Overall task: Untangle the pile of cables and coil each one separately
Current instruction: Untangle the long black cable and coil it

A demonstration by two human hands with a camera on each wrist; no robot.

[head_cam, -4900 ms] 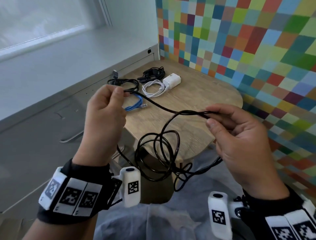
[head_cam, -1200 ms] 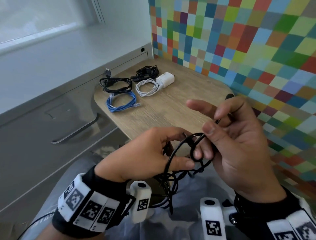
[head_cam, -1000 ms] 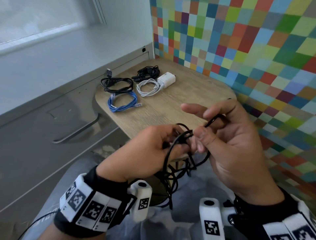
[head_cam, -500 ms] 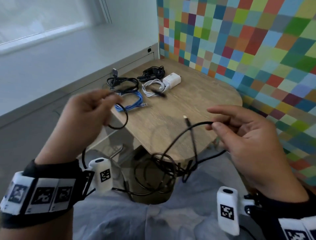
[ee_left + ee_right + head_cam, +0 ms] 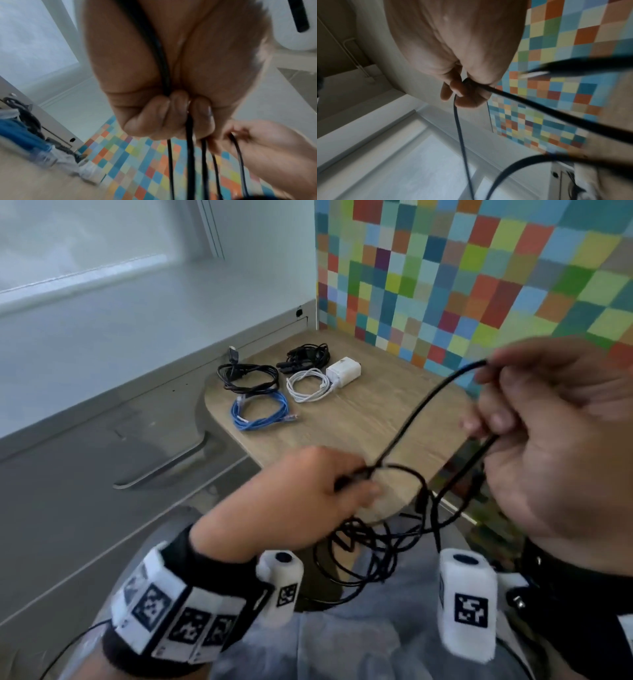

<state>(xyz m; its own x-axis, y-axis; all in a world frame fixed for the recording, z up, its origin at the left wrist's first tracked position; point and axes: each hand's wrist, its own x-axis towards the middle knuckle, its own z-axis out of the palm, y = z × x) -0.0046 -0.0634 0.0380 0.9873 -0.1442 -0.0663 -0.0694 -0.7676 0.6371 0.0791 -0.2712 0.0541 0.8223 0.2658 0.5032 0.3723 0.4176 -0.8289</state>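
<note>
My left hand (image 5: 294,498) and right hand (image 5: 561,440) both pinch the black cable (image 5: 421,409) above the tabletop's (image 5: 370,419) near edge, slack hanging tangled below. Four coiled cables lie at its far left corner.

A wooden bench (image 5: 359,419) is sitting at mid-frame. A wall of multicoloured squares (image 5: 479,275) is filling the upper right, and a grey cabinet with a metal handle (image 5: 164,470) is standing at left.
</note>
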